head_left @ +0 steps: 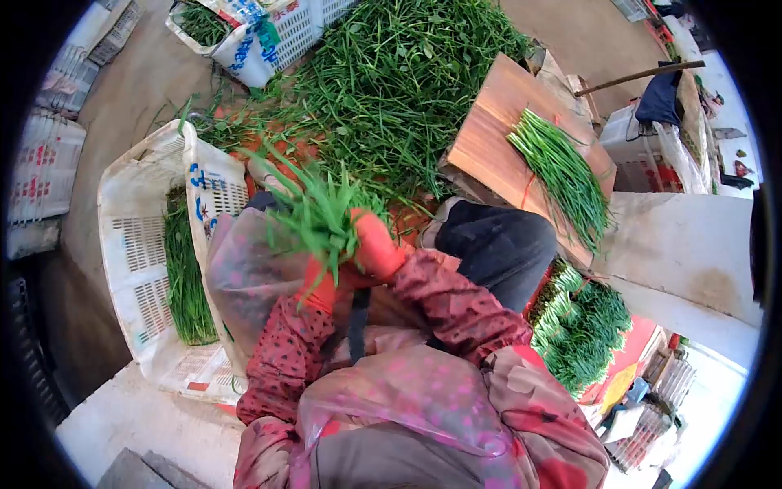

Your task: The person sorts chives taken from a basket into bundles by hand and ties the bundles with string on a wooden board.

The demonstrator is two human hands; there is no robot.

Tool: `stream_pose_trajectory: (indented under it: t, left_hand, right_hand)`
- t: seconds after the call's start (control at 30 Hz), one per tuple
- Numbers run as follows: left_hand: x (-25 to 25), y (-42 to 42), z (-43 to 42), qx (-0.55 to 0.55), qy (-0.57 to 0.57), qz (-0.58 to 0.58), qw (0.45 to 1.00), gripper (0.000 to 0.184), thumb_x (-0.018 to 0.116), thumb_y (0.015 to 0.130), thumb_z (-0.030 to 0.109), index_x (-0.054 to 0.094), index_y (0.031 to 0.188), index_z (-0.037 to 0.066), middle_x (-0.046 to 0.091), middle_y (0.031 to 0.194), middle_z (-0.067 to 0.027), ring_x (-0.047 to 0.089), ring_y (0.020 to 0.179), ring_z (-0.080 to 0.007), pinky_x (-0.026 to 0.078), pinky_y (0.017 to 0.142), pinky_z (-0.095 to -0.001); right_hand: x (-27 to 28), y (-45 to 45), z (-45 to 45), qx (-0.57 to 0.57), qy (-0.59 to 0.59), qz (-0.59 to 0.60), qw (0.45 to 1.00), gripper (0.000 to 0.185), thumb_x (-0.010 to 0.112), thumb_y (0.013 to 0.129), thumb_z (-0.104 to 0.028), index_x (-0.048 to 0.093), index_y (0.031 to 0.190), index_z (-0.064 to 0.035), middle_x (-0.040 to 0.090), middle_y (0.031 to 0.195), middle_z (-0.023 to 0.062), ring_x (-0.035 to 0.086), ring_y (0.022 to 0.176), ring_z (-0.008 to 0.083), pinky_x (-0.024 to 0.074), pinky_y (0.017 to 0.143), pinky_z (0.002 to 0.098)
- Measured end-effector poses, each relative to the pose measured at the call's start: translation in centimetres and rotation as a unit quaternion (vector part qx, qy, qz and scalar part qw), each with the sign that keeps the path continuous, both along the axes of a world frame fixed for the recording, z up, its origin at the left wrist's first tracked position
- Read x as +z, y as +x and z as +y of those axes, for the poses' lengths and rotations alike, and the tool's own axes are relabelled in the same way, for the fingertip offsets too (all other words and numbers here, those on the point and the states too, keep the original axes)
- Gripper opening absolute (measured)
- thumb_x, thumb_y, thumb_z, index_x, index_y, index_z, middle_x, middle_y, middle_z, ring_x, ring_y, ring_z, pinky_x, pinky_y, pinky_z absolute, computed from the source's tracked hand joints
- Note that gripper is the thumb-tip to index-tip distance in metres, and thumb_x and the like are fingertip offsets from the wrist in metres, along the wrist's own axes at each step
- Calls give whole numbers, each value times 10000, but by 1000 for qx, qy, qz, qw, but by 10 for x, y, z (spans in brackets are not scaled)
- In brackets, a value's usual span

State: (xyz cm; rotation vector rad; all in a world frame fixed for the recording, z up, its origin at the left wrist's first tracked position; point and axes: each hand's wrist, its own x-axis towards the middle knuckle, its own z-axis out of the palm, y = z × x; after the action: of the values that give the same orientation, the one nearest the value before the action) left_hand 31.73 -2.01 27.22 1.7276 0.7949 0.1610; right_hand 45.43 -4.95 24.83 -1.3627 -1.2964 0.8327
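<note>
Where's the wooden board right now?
Head view, upper right, on the person's right: the wooden board sits beside the big pile of loose greens, with a bundle of green stems on it.

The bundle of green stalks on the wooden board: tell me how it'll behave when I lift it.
The bundle looks light, being all slender stalks. Lifted from one end, it would probably droop at the other, since the stalks are long and thin. Loose strands at its fanned-out end may slip free.
</note>
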Motion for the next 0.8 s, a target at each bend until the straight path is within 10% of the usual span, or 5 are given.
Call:
stream_pose_trajectory:
  t: [0.33, 0.4, 0.47, 0.6, 0.8]
  left_hand:
    - [35, -24, 8, 106, -731, -281, 613, 396, 478, 952, 314, 547, 1203, 15, 640, 1094, -129, 595, 1065, -279, 500, 891, -353]
    - [40, -34, 16, 101, -737, -218, 631, 385, 552, 908, 270, 543, 1196, 14, 649, 993, -102, 622, 989, -266, 508, 880, -376]
    - [75, -37, 7, 196, -448, -90, 867, 390, 614, 866, 261, 524, 1153, 12, 645, 875, -105, 651, 809, -245, 551, 746, -364]
    - [108, -101, -16, 210, -487, 8, 848, 359, 688, 787, 181, 545, 1055, -12, 623, 816, -116, 621, 605, -234, 546, 597, -364]
    - [146, -192, -74, 229, -527, 115, 811, 361, 703, 745, 121, 574, 1059, 1, 632, 770, -128, 631, 605, -229, 540, 588, -355]
  right_hand:
    - [113, -32, -62, 166, 185, -194, 949, 645, 674, 620, -159, 497, 1232, -57, 618, 1009, 124, 572, 1057, 297, 389, 983, 494]
    - [128, -19, -66, 259, 229, -182, 921, 636, 679, 629, -138, 497, 1232, -49, 610, 1065, 141, 563, 1091, 297, 386, 996, 477]
    - [144, 12, -53, 354, -70, -25, 932, 628, 695, 688, -105, 473, 1271, -34, 546, 1230, 166, 530, 1154, 312, 412, 984, 432]
    - [50, 40, -19, -95, -45, -136, 985, 783, 750, 724, -189, 346, 1379, -42, 465, 1336, 198, 522, 1138, 365, 475, 896, 423]
    - [-35, -14, 7, 64, -376, -77, 921, 804, 714, 721, -304, 329, 1383, -58, 588, 1145, 238, 586, 1022, 399, 474, 878, 456]
